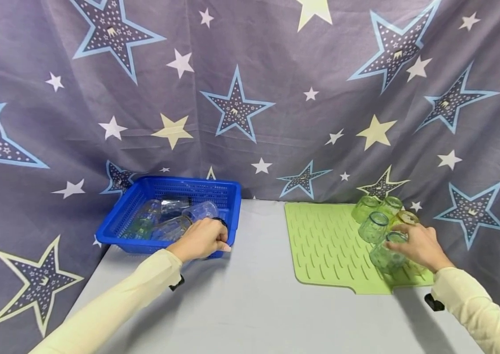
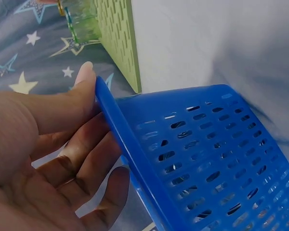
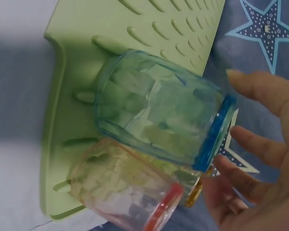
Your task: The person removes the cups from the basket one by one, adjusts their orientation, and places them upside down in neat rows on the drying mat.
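Note:
At the right front corner of a blue plastic basket (image 1: 235,206), my left hand (image 1: 203,236) grips the rim. The left wrist view shows the thumb over the basket rim (image 2: 130,144) and curled fingers beneath it. Over on the right, my right hand (image 1: 422,246) is at the top of a blue-rimmed glass (image 1: 384,258) standing on a green drying mat (image 1: 320,246). In the right wrist view its thumb and fingers spread about the rim of this glass (image 3: 154,106), the thumb tip apart from it. A red-rimmed glass (image 3: 125,185) stands close beside.
Several glasses lie inside the basket, among them a clear glass (image 1: 201,210). Behind the right hand stand a second blue-rimmed glass (image 1: 371,231), a yellow-rimmed glass (image 1: 406,217) and green glasses. A star-patterned curtain (image 1: 250,157) hangs behind the white table (image 1: 258,295).

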Demonstrator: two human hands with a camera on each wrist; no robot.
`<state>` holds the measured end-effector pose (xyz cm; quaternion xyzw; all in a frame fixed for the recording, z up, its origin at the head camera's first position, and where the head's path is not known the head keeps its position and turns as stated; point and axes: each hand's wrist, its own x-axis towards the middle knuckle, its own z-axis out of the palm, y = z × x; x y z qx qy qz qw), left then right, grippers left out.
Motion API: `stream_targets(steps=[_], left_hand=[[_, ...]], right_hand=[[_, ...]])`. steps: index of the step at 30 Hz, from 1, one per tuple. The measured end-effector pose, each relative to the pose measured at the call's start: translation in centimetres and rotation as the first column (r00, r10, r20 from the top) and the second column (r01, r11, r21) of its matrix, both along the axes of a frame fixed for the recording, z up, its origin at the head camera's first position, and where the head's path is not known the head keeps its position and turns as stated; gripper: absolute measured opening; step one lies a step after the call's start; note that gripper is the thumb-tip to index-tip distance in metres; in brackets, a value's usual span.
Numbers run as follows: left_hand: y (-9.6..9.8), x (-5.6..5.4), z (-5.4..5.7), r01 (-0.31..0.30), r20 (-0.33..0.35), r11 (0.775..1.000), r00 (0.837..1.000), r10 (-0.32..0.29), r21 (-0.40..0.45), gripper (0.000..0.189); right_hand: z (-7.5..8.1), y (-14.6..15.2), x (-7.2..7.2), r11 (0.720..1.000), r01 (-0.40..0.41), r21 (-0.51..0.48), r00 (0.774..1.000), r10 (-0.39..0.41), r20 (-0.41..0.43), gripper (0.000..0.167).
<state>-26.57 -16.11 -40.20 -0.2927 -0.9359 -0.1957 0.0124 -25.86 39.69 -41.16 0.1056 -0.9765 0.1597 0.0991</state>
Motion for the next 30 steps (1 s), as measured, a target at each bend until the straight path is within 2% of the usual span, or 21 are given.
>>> stream_targets(steps=[3,7,14,19,22,26,30], left_hand=[[-0.1,0.0,0.1,0.011,0.004,1.0,1.0,-0.011,0.012,0.019],[-0.3,0.1,0.3,0.005,0.03,1.0,1.0,-0.006,0.016,0.009],[-0.6,0.2,0.4,-0.024,0.083,0.999,0.996,0.021,0.034,0.013],[-0.9,0.4,0.4,0.002,0.064,0.999,0.998,-0.004,0.036,0.013],[-1.1,0.5,0.4,0.014,0.087,0.998,0.996,-0.019,0.055,0.013],[-1.2,0.5,0.5,0.001,0.137,0.997,0.99,-0.011,0.073,0.014],[-1.3,0.5,0.5,-0.016,0.144,0.996,0.99,0.003,0.088,0.012]], right_hand=[[-0.1,-0.9,-0.2,1.0,0.019,0.003,0.996,-0.019,-0.083,0.045],[-0.3,-2.6,-0.3,0.997,0.034,-0.07,0.991,-0.043,-0.129,0.037],[-1.1,-6.0,-0.9,0.98,0.0,-0.201,0.997,-0.017,-0.081,0.032],[-2.2,-9.1,-1.3,0.971,-0.039,-0.236,0.998,0.026,-0.058,0.027],[-2.8,-11.2,-1.6,0.965,-0.061,-0.254,0.998,0.052,-0.039,0.024],[-3.5,-14.2,-2.2,0.955,-0.068,-0.29,0.998,0.069,-0.006,0.023],[-4.2,-17.5,-2.6,0.935,-0.066,-0.349,0.994,0.091,0.057,0.023]])
